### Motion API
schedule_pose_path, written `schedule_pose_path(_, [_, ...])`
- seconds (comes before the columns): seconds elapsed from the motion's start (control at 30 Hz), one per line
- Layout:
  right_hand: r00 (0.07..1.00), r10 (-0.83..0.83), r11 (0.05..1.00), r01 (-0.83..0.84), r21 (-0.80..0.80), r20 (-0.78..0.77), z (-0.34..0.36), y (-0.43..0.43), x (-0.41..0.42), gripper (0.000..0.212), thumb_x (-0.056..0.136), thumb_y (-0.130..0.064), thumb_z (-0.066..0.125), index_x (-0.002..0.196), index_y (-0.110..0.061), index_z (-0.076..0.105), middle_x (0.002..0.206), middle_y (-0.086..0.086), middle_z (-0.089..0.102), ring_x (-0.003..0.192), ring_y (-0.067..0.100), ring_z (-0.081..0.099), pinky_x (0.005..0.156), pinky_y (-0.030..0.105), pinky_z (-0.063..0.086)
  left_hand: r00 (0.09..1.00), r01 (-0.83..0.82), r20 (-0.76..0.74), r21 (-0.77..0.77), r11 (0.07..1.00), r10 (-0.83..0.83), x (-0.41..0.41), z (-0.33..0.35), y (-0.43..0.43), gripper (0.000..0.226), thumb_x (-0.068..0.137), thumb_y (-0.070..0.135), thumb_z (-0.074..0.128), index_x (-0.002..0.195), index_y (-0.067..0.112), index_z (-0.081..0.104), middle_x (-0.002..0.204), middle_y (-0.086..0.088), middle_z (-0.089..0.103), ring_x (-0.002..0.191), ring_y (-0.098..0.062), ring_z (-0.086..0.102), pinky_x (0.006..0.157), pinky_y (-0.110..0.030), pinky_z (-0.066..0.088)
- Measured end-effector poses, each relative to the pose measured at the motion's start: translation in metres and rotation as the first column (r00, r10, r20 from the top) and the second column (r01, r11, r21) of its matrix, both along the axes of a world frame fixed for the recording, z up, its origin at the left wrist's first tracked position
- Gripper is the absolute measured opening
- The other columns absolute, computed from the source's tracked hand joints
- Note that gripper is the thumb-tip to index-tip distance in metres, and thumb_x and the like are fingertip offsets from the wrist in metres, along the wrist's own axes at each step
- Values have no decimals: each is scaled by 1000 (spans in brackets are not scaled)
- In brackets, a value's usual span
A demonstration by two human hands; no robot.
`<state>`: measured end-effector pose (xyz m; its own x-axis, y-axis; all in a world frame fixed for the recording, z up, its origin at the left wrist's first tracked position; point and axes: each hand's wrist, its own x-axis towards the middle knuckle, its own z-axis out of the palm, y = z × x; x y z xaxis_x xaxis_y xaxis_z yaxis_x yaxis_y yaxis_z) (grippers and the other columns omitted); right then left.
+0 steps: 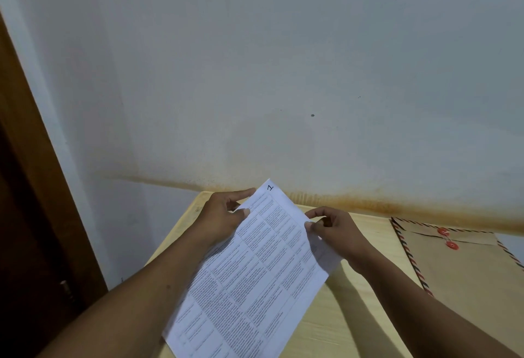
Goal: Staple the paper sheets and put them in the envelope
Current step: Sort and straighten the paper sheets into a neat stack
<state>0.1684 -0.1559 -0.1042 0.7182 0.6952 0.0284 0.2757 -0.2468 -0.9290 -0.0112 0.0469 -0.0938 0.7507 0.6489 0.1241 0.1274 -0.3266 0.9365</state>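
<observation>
Printed white paper sheets (255, 272), marked with a handwritten "1" at the top corner, are held tilted above the pale wooden table (354, 315). My left hand (226, 213) pinches their upper left edge. My right hand (331, 228) pinches the upper right edge, where a second sheet peeks out from behind the top one. A brown envelope (467, 267) with a striped border and two red string-tie buttons lies flat on the table to the right. No stapler is in view.
The table stands against a white wall (283, 74) with an orange-brown stain band just above the tabletop. A dark wooden door frame (34, 187) runs down the left side.
</observation>
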Motion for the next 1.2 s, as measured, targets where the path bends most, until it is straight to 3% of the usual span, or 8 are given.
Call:
schedule_pose_path(0.17, [975, -95, 988, 117, 101, -200, -5, -7, 2, 16, 92, -4, 62, 93, -15, 74, 88, 9, 69, 70, 22, 64, 64, 36, 54, 990, -121, 69, -18, 992, 122, 7, -4, 4, 48, 98, 5, 68, 133, 38, 69, 101, -5, 76, 107, -27, 74, 101, -39, 58])
schedule_pose_path(0.3, [898, -182, 936, 283, 210, -400, -10, -1, 2, 37, 91, 10, 46, 105, -16, 68, 111, 22, 66, 84, 32, 63, 74, 42, 50, 988, -139, 66, -11, 990, 140, 13, -2, -1, 49, 98, 4, 67, 137, 35, 67, 94, 3, 71, 105, -22, 73, 101, -36, 57])
schedule_pose_path(0.53, [818, -298, 874, 440, 203, -492, -11, 6, 2, 47, 89, 8, 47, 127, -19, 54, 107, 18, 63, 82, 29, 59, 66, 36, 47, 996, -66, -45, 100, 993, 71, 12, -3, -4, 57, 101, 6, 63, 146, 42, 57, 132, 5, 70, 124, -12, 65, 110, -37, 52])
schedule_pose_path(0.7, [732, -243, 877, 447, 179, -637, -14, 7, -1, 46, 93, 10, 48, 132, -15, 47, 109, 17, 64, 83, 32, 64, 72, 42, 55, 989, -122, 78, -24, 992, 123, 15, 1, -7, 58, 102, 2, 60, 143, 42, 60, 134, 6, 70, 132, -15, 61, 113, -41, 49])
schedule_pose_path(0.83, [749, -262, 875, 451, 179, -609, -13, 8, -5, 50, 91, 16, 41, 129, -16, 48, 105, 18, 69, 81, 29, 68, 53, 33, 56, 996, -77, 45, 27, 997, 76, 12, 9, -8, 59, 102, 1, 60, 150, 35, 53, 131, 6, 71, 127, -13, 64, 109, -39, 53])
schedule_pose_path(0.93, [778, -276, 877, 444, 183, -564, -16, 11, -4, 60, 89, 16, 44, 136, -20, 42, 112, 21, 69, 92, 32, 68, 72, 40, 55, 997, -68, 22, 40, 997, 67, 11, 12, -7, 57, 103, 5, 59, 152, 34, 51, 131, 3, 73, 122, -16, 69, 108, -41, 54])
schedule_pose_path(1.1, [811, -280, 893, 416, 170, -513, -18, 14, -9, 70, 87, 10, 51, 143, -28, 34, 117, 19, 65, 100, 33, 66, 86, 47, 53, 981, -180, 85, 94, 979, 172, 13, 14, -12, 50, 104, 4, 58, 145, 32, 60, 111, 19, 70, 106, 6, 63, 85, -6, 47])
schedule_pose_path(1.2, [780, -295, 877, 451, 168, -552, -19, 11, -8, 64, 91, 4, 53, 145, -26, 34, 109, 13, 67, 97, 29, 64, 81, 42, 50, 977, -195, 102, 68, 978, 187, 13, 13, -14, 51, 103, 1, 59, 145, 31, 60, 110, 16, 71, 109, 3, 64, 88, -7, 48])
